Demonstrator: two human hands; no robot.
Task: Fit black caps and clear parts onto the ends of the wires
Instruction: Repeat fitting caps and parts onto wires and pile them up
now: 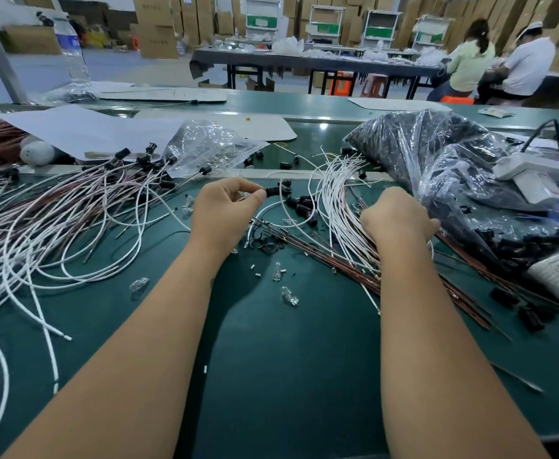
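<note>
Wire (273, 207) looks light and floppy; my left hand (220, 210) pinches its rigid black cap (273, 191), right hand (397, 217) curls into loose wires (341, 207).

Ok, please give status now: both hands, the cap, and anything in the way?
Left hand pinches a black cap on a white wire. Right hand grips the white wire bundle. Loose clear bulbs lie near.

The right hand (399, 215) is curling away so its fingertips are hiding, the white wires (23, 246) are running off the left edge, and the far water bottle (73, 51) label is blurring out.
</note>
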